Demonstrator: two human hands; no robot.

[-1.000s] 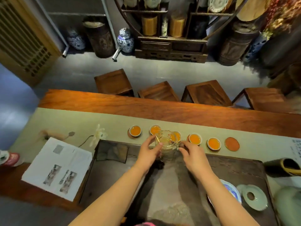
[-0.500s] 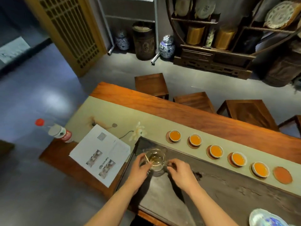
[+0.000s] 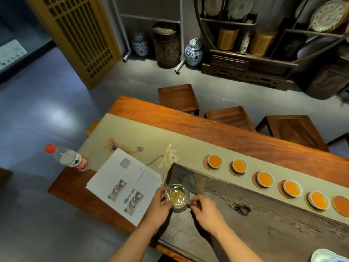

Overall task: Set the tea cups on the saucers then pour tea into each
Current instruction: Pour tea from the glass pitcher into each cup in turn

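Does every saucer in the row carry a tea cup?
No: five saucers hold filled tea cups, but the rightmost saucer sits bare on the table runner.

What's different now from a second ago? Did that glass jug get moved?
Yes. The glass pitcher was up by the row of tea cups a second ago; both hands have brought it back and to the left, over the near left end of the dark tea tray. The left hand still cups its side and the right hand holds its handle. The five filled tea cups and the bare saucer have not moved.
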